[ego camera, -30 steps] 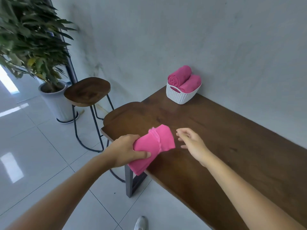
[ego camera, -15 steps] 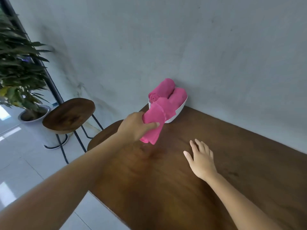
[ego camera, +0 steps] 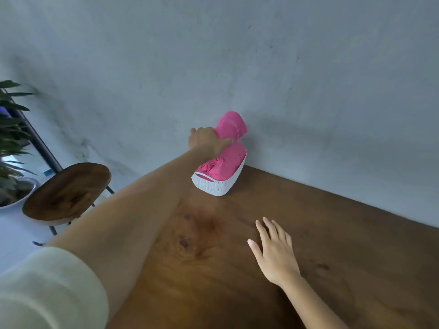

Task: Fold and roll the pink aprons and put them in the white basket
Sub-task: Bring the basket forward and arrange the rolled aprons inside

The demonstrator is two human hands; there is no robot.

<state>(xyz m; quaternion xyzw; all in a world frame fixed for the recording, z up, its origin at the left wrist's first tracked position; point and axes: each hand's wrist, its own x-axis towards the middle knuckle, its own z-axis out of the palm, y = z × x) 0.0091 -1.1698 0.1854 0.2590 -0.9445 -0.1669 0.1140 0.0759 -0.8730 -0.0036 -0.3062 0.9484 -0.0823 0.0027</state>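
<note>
Moved since prior frame: your L hand now has the rolled pink apron above the white basket, at the table far-left corner by the wall. L hand grips roll; R hand lies flat, fingers straight, mid-table. Advice: lower roll parallel onto the 2 basket rolls before letting go. Count: aprons 3, basket 1, stool 1.

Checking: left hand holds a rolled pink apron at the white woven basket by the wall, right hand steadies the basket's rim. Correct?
Not quite. In the head view the right hand is open over the brown wooden table, apart from the white woven basket. The left hand does hold the rolled pink apron.
</note>
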